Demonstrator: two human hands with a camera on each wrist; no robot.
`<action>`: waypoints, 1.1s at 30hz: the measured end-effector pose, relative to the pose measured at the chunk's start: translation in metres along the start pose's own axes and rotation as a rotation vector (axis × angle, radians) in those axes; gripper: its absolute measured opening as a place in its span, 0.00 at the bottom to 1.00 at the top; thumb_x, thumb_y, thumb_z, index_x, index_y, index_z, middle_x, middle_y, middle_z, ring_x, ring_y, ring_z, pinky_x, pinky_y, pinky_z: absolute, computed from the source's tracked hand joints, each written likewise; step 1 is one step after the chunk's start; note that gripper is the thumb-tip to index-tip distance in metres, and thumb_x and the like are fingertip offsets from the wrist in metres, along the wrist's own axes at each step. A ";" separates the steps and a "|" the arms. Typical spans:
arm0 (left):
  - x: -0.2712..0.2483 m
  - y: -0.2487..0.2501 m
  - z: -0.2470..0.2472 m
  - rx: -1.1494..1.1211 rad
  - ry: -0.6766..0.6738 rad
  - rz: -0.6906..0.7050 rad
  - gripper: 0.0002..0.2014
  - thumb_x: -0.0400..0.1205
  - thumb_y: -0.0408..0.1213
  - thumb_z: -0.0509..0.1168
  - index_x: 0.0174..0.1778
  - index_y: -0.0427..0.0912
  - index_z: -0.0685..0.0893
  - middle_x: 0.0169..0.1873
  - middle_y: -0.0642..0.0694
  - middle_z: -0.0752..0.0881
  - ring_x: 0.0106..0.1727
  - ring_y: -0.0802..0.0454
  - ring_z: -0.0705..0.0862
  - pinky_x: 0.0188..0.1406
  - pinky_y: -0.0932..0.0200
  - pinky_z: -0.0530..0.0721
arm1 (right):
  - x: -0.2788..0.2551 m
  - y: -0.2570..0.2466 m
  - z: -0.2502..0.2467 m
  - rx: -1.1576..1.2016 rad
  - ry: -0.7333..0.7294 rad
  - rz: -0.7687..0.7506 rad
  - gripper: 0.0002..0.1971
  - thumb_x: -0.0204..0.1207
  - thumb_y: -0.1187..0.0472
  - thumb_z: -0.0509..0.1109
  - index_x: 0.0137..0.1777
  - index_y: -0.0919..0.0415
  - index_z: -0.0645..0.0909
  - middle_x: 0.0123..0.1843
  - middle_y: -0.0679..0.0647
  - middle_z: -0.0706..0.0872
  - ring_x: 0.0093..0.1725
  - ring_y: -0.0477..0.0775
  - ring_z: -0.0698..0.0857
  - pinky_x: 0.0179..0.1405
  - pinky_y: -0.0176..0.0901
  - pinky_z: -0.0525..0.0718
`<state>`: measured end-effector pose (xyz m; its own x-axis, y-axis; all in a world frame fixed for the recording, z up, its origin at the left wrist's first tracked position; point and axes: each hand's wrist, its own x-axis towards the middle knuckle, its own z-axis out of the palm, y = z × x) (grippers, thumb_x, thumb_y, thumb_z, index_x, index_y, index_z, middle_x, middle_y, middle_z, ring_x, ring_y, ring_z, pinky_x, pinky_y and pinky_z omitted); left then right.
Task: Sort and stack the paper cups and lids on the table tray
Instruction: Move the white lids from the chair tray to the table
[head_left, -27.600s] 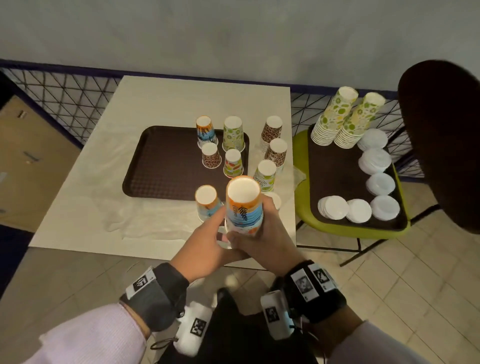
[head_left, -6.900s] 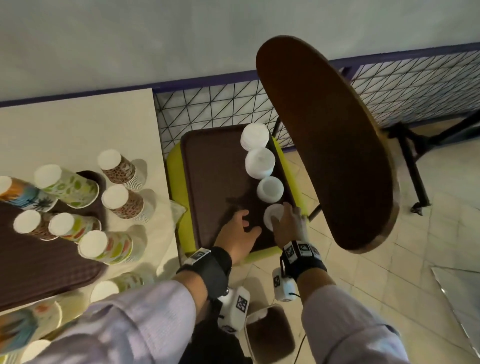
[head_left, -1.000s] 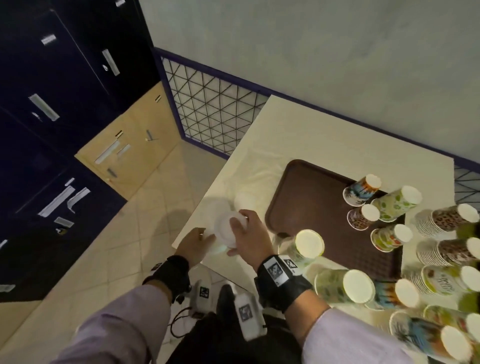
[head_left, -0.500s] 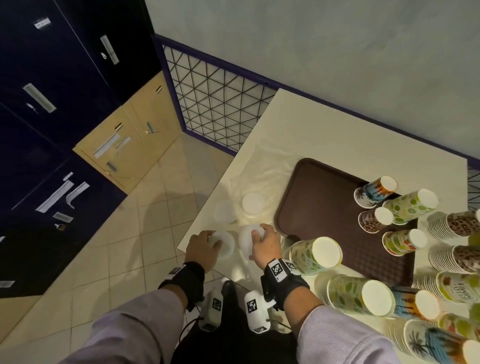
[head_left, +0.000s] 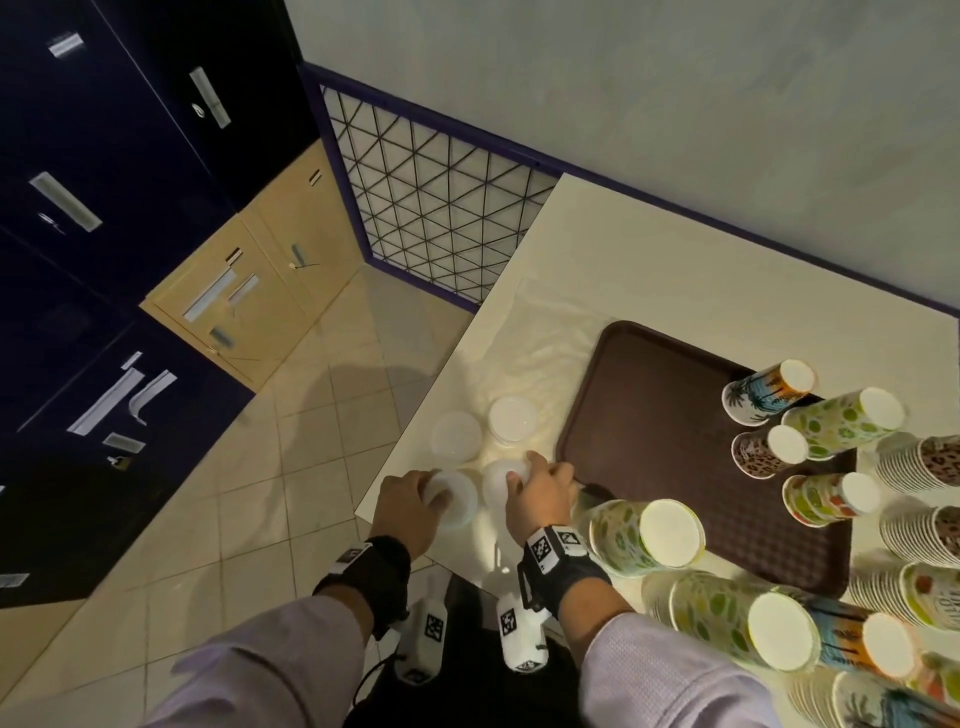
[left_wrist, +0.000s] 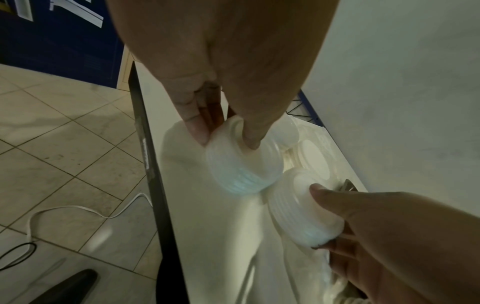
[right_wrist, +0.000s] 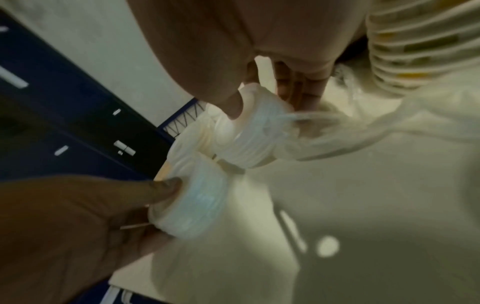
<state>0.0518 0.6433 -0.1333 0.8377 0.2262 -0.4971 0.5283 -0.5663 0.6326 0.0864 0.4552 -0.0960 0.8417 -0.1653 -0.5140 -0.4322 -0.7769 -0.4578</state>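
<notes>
The left hand (left_wrist: 233, 67) grips a short stack of white plastic lids (left_wrist: 244, 162), thumb on one side and fingers on the other, low over the near left corner of the table (head_left: 649, 270). In the left wrist view the stack shows its ribbed side of nested rims. Just beside it, the right hand (head_left: 540, 499) holds a second stack of lids (left_wrist: 301, 207) the same way — thumb on top, fingers curled under the far edge. The two stacks almost touch; whether either rests on the surface cannot be told from these views.

Beyond the hands, two more piles of lids lie flat on the wrinkled plastic sheet that covers the table: a translucent pile (head_left: 456, 436) near the table's left edge and a whiter pile (head_left: 512, 420) just beside it, close to the brown tray (head_left: 649, 415). All the lids are off the tray, at its left.

On the tray's right part stand upside-down paper cups — a palm-print cup (head_left: 769, 392), a green lime-print stack (head_left: 841, 421), a leopard-print cup (head_left: 769, 449) and a fruit-print cup (head_left: 831, 499). More inverted cup stacks stand off the tray along the near and right edges of the table, the nearest of them a green-patterned stack (head_left: 649, 535) just right of the right wrist.

Left of the table are a tiled floor (head_left: 260, 493), dark blue lockers (head_left: 104, 156) and a wire mesh panel (head_left: 431, 208).
</notes>
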 end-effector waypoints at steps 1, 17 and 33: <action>0.000 0.000 0.001 -0.005 -0.003 -0.009 0.22 0.85 0.45 0.72 0.76 0.47 0.83 0.66 0.40 0.81 0.55 0.51 0.79 0.62 0.59 0.79 | -0.002 0.002 0.001 -0.025 0.011 -0.023 0.24 0.87 0.52 0.61 0.81 0.56 0.69 0.74 0.62 0.66 0.73 0.67 0.71 0.74 0.54 0.71; 0.003 0.003 -0.001 -0.047 -0.029 -0.034 0.22 0.83 0.40 0.69 0.75 0.49 0.82 0.64 0.42 0.85 0.59 0.47 0.86 0.60 0.59 0.83 | -0.003 -0.003 0.002 -0.116 0.029 -0.111 0.19 0.90 0.54 0.55 0.77 0.59 0.71 0.73 0.61 0.69 0.73 0.63 0.68 0.79 0.54 0.66; -0.022 0.021 -0.022 -0.110 0.066 -0.055 0.16 0.82 0.51 0.74 0.58 0.44 0.84 0.55 0.49 0.88 0.55 0.47 0.88 0.56 0.52 0.83 | -0.068 -0.024 -0.040 -0.096 0.119 -0.323 0.30 0.76 0.62 0.64 0.80 0.64 0.68 0.72 0.63 0.69 0.67 0.66 0.68 0.68 0.57 0.72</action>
<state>0.0477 0.6436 -0.0960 0.8127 0.3081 -0.4946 0.5823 -0.4620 0.6690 0.0526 0.4602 -0.0209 0.9641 0.0334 -0.2634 -0.1096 -0.8534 -0.5095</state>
